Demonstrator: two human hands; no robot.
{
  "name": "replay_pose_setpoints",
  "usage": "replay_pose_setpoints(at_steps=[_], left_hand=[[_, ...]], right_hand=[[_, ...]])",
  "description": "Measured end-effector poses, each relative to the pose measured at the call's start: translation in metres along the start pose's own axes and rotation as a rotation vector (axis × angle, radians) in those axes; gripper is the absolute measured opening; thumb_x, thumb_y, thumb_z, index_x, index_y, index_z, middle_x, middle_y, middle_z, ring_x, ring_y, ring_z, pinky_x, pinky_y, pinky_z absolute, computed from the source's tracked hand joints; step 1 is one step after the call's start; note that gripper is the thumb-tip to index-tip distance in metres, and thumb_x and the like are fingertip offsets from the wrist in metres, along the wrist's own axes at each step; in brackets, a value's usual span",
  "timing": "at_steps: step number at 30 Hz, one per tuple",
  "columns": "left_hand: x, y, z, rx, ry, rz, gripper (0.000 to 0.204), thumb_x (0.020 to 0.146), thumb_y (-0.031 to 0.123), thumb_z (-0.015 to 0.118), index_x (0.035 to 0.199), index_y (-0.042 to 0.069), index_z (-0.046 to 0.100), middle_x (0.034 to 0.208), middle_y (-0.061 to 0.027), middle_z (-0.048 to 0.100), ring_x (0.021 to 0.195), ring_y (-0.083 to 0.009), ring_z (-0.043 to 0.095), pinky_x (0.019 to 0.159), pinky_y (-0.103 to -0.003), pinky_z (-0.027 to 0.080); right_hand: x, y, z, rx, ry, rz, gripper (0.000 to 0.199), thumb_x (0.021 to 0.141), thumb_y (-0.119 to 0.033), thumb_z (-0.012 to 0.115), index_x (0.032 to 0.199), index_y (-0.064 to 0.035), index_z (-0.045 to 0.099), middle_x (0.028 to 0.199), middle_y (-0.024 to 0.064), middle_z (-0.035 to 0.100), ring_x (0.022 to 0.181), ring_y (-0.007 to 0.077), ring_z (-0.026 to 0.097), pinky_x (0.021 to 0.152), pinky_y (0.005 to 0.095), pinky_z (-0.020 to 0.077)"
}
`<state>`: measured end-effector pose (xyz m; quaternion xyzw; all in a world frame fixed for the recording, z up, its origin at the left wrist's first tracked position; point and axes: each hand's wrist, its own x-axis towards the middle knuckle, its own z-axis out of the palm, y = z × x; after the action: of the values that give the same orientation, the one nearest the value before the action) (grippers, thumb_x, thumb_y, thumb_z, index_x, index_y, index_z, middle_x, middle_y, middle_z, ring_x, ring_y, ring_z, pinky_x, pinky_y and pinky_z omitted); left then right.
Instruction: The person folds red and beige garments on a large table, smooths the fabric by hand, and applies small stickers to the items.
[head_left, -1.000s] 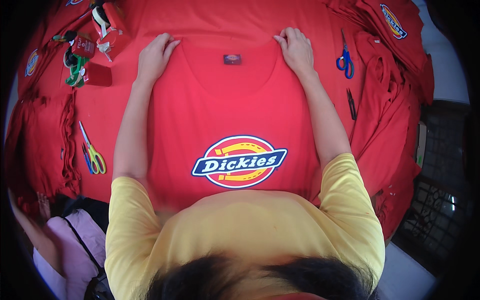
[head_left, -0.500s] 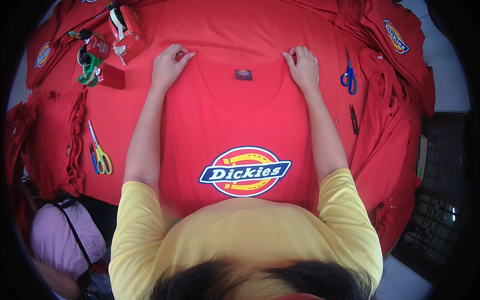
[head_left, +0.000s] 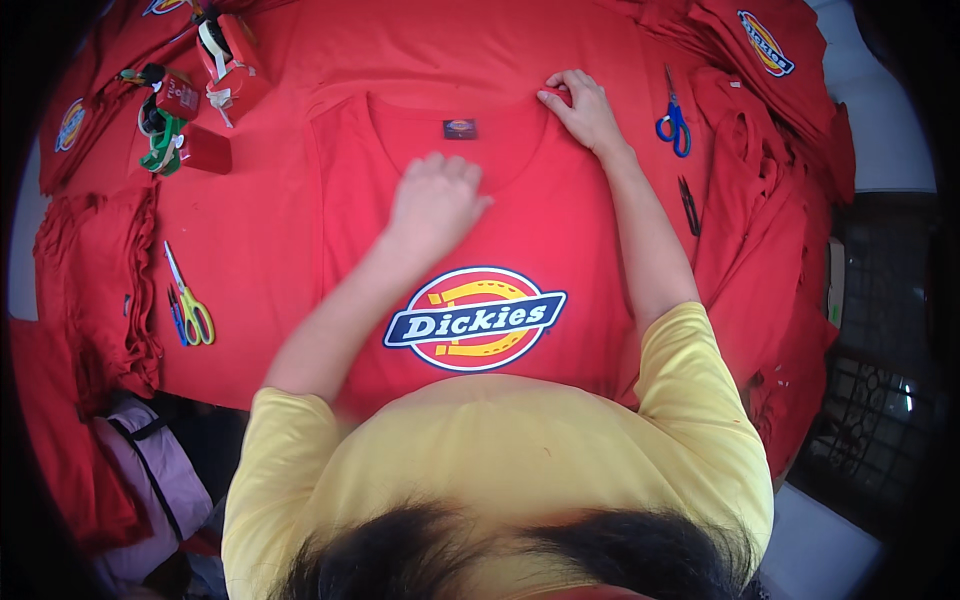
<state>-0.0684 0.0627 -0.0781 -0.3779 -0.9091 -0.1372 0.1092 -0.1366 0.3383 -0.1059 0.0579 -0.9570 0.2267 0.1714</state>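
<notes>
A red shirt (head_left: 520,225) lies spread flat in front of me, its scooped neckline away from me. It carries a printed oval emblem (head_left: 475,318) on the front and a small dark neck label (head_left: 460,129). At the right shoulder, my right hand (head_left: 583,108) pinches the cloth between thumb and fingers. My left hand (head_left: 437,203) is over the shirt's chest, just below the neckline. Motion blurs it; the fingers look bent under, and their tips are hidden. Whether it touches the cloth I cannot tell.
Red cloth covers the table. Tape dispensers (head_left: 228,80) stand at the far left. Yellow-handled scissors (head_left: 197,315) lie on the left, blue-handled scissors (head_left: 674,128) and black thread snips (head_left: 690,205) on the right. Piled red garments (head_left: 770,200) line the right side, with more (head_left: 95,280) at left.
My left hand has let go of the shirt's left shoulder and moved right and toward me, over the chest. My right hand stays at the right shoulder. The whole view has shifted slightly.
</notes>
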Motion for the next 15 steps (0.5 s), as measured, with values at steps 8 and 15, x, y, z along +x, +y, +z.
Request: replay_pose_setpoints(at_steps=[8, 15], left_hand=[[-0.016, 0.039, -0.017, -0.196, -0.158, -0.227, 0.022, 0.081, 0.027, 0.068, 0.084, 0.005, 0.067, 0.083, -0.0069, 0.062, 0.086, -0.0244, 0.053, 0.077, -0.04, 0.035], [-0.101, 0.058, -0.029, -0.351, -0.069, -0.04, 0.018, 0.079, 0.023, 0.069, 0.078, 0.005, 0.064, 0.081, -0.0057, 0.059, 0.087, -0.0253, 0.049, 0.08, -0.04, 0.033]], right_hand=[[0.004, -0.021, 0.008, -0.1, 0.016, 0.144, 0.028, 0.091, -0.033, 0.056, 0.095, -0.0049, 0.056, 0.089, 0.0131, 0.067, 0.086, 0.0312, 0.062, 0.077, 0.0421, 0.0459], [0.003, -0.02, 0.023, -0.311, 0.124, 0.099, 0.031, 0.091, -0.036, 0.054, 0.089, -0.005, 0.055, 0.087, 0.0132, 0.067, 0.083, 0.0314, 0.063, 0.075, 0.0431, 0.0464]])
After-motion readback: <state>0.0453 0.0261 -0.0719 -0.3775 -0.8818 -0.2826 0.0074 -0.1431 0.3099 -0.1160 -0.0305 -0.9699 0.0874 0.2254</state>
